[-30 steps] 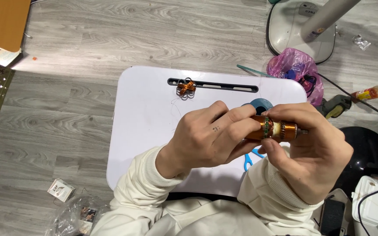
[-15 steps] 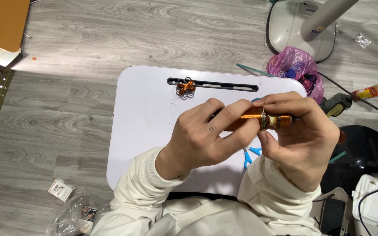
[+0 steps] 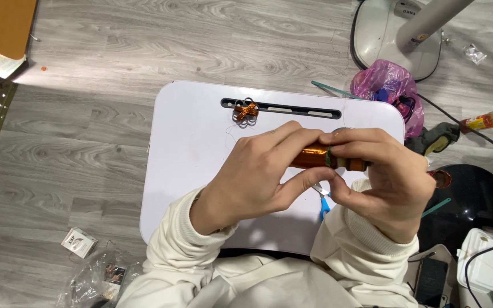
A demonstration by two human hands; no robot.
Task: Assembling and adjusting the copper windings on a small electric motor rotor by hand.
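Both hands, left (image 3: 258, 177) and right (image 3: 383, 182), stayed clamped on the copper roll (image 3: 315, 156), now lower over the worktop (image 3: 189, 148); fingers hid most of it, scissors (image 3: 322, 201) barely showing.

A shiny copper-orange roll (image 3: 315, 156) lay level above the white table (image 3: 189, 165), pinched between both hands, its right end darker and mostly hidden by fingers.

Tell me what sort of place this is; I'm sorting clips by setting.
Probably a room at home, used for craft work on the floor: a white lap desk on grey wood-look flooring, a standing fan's base, and a pink plastic bag.
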